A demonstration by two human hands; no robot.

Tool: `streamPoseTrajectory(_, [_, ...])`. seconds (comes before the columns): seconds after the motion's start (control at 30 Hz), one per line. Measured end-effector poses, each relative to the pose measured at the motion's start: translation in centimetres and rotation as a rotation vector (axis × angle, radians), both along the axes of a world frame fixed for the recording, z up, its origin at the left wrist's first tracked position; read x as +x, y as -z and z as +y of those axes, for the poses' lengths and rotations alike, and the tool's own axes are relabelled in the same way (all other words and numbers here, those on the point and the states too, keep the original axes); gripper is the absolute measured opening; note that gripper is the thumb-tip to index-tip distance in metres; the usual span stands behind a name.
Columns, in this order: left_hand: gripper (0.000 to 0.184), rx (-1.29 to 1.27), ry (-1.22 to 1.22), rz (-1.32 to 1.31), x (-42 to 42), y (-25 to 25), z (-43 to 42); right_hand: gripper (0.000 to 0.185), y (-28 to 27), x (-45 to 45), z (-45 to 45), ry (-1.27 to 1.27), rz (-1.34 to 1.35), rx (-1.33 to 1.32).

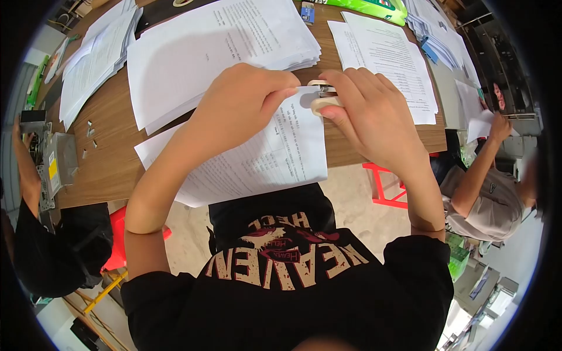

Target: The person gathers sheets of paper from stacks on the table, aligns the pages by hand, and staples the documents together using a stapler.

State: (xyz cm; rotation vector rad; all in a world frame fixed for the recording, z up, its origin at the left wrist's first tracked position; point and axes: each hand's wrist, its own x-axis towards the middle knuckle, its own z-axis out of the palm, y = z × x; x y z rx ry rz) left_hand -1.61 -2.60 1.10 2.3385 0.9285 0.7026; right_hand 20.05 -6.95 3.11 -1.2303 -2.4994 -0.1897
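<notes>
My left hand (253, 96) pinches the top edge of a printed sheet (293, 152), its fingers closed on the paper. The sheet hangs partly over the table's near edge, above my lap. In my right hand (374, 108) is a small cream stapler (325, 105), gripped between thumb and fingers. Its jaws are around the sheet's upper right corner. Whether they are pressed fully together I cannot tell. Just beyond my left hand lies a thick stack of printed paper (175, 64).
Another paper stack (386, 64) lies right of centre, and more papers (99, 58) are at the left. A green packet (374, 7) is at the back. Staple strips (89, 131) lie on the wooden table (108, 169). People sit at both sides; a red stool (380, 187) stands below.
</notes>
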Motion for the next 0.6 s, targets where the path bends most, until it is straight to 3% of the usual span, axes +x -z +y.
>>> streamPoseTrajectory(0.5, [0.015, 0.084, 0.035, 0.044, 0.6, 0.8, 0.2, 0.033, 1.3, -0.4, 0.5, 0.013, -0.089, 0.107])
streamPoseTrajectory(0.6, [0.015, -0.021, 0.027, 0.116, 0.5, 0.5, 0.1, 0.032, 2.1, 0.1, 0.7, -0.047, -0.005, 0.053])
